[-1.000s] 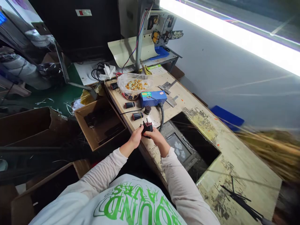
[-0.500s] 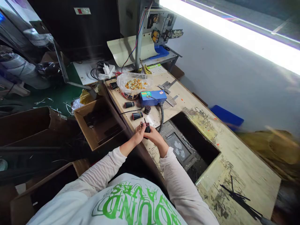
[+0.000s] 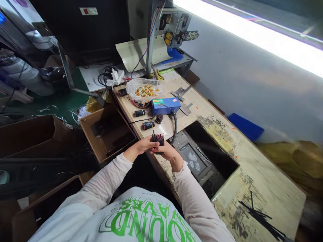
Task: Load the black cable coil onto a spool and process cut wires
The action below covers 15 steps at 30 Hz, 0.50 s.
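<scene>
**Two hands gripping an upright wire bundle over the near end of a workbench, viewed from above.**

The left hand [image 3: 140,146] and right hand [image 3: 168,152] meet from either side, fingers curled closely around a bundle of black wires [image 3: 158,139] with reddish tips, held just above the pale workbench [image 3: 188,126]. Farther along the bench lie shorter black wire bundles [image 3: 148,125] — beyond them, a blue box [image 3: 165,106] and a plastic bag of gold-coloured metal parts [image 3: 145,90]. A black corrugated hose [image 3: 175,123] curves down just right of the hands; an open cardboard box [image 3: 108,134] sits left of the bench.
</scene>
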Each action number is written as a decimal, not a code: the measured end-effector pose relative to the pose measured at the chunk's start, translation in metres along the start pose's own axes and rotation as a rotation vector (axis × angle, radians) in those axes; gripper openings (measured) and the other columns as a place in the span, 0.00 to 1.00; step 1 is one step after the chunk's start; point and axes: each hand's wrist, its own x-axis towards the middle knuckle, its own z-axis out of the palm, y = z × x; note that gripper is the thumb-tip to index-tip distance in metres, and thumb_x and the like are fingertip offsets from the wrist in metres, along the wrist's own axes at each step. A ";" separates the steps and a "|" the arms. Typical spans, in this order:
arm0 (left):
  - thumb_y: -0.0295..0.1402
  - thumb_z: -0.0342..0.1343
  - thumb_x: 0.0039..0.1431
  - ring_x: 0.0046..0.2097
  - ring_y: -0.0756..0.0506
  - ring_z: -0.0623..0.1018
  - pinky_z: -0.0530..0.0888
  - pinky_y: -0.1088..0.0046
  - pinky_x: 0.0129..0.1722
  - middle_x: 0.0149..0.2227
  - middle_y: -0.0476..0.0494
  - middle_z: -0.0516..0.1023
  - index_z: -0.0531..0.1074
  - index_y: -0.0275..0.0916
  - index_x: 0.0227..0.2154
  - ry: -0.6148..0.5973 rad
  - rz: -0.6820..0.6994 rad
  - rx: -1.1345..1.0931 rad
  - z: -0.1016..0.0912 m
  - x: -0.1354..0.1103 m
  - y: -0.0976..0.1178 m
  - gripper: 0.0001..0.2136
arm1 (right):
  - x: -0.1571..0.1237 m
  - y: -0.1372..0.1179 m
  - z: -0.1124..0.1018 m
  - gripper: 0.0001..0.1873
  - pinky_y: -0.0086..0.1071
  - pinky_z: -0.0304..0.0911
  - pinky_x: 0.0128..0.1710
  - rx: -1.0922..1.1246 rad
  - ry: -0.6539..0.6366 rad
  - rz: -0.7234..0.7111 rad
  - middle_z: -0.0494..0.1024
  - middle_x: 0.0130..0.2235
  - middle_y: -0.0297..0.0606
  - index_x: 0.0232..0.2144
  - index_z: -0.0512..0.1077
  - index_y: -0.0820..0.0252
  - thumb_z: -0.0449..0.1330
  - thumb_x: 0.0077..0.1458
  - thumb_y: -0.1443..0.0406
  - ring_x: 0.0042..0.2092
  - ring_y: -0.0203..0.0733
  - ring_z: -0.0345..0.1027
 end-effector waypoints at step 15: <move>0.31 0.71 0.37 0.22 0.52 0.73 0.72 0.74 0.21 0.44 0.37 0.80 0.65 0.46 0.60 0.084 0.101 -0.167 0.008 -0.009 -0.002 0.42 | 0.003 0.003 0.005 0.08 0.29 0.65 0.27 -0.031 -0.069 0.099 0.75 0.22 0.32 0.23 0.71 0.62 0.64 0.32 0.70 0.25 0.37 0.70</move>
